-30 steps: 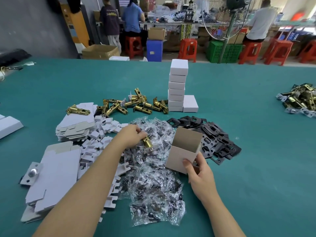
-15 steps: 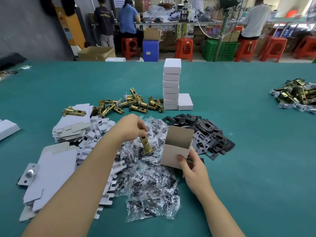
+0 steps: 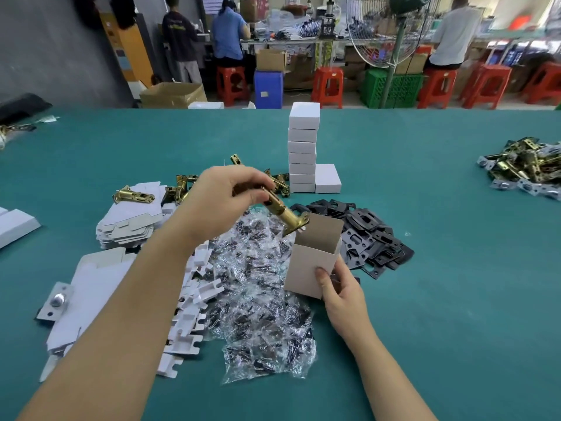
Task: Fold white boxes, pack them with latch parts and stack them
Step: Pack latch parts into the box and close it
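1. My left hand (image 3: 226,197) is closed around one end of a brass latch (image 3: 283,214), fingers curled tight on it, and holds it tilted down to the right.
2. The latch's lower end sits at the open mouth of the folded box (image 3: 314,253), touching or just over its near-left rim; I cannot tell which.
3. My right hand (image 3: 343,294) grips that box by its lower right corner, thumb pressed on the front face, the box tipped with its opening facing up and away from me.
4. The box is above a heap of clear plastic bags (image 3: 261,302) on the green table (image 3: 455,299).
5. Beyond stands a stack of closed white boxes (image 3: 303,150), with black plates (image 3: 368,238) just right of my box.
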{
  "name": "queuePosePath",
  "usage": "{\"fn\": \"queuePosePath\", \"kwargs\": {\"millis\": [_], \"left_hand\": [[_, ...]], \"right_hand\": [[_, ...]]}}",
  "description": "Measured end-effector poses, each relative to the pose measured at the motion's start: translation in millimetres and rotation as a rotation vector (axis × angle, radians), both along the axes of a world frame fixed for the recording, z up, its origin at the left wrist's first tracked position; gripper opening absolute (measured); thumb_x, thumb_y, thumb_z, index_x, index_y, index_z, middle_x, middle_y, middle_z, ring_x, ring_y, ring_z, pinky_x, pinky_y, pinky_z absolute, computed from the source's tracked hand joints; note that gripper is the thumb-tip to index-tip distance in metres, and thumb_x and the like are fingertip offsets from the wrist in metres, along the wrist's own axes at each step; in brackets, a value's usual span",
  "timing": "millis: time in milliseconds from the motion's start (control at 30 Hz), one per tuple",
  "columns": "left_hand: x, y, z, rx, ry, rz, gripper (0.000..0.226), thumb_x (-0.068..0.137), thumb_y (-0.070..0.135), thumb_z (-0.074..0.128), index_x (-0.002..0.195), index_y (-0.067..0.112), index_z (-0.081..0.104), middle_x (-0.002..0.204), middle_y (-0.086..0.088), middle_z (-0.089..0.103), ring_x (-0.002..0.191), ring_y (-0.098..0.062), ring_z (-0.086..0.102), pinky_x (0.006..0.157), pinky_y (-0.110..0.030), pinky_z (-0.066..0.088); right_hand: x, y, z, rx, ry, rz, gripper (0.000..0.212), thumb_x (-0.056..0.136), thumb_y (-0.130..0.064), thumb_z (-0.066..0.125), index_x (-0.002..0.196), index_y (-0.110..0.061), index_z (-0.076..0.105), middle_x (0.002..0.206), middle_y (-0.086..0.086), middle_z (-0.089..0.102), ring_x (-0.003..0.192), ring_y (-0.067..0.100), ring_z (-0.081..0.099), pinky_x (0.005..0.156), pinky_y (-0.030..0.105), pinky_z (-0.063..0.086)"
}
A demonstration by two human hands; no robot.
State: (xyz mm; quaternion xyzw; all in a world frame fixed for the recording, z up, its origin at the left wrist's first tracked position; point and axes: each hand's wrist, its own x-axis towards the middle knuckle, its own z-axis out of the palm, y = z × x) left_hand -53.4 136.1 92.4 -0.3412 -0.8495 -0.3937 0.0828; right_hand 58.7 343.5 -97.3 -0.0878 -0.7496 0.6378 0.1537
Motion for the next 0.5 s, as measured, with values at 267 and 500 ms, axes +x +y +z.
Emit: {"fn": "queuePosePath", "kwargs": {"millis": [267,500], "left_hand": [[13,33,-10,0.034,0.053,-0.045,0.021,0.089,0.006,0.074,0.105,0.02,0.077,0.085,0.015,0.069,0.071,0.001,0.055,0.066,-0.01,0.04],[19,53,-17,-0.281,0.105,-0.004,0.019,0.098,0.016,0.065,0.114,0.021,0.074,0.103,0.003,0.071,0.093,-0.02,0.06,0.084,-0.041,0.05]], "right_hand": [[0,0,-1,-0.002,0.012,0.019,0.058,0.096,-0.053,0.055,0.148,-0.027,0.049,0.118,-0.027,0.069,0.101,-0.003,0.067,0.076,0.009,0.05],[-1,1,-3,0.015,0.022,0.016,0.054,0.097,-0.048,0.054,0.147,-0.029,0.049,0.117,-0.026,0.069,0.099,0.0,0.067,0.075,0.013,0.052]]}}
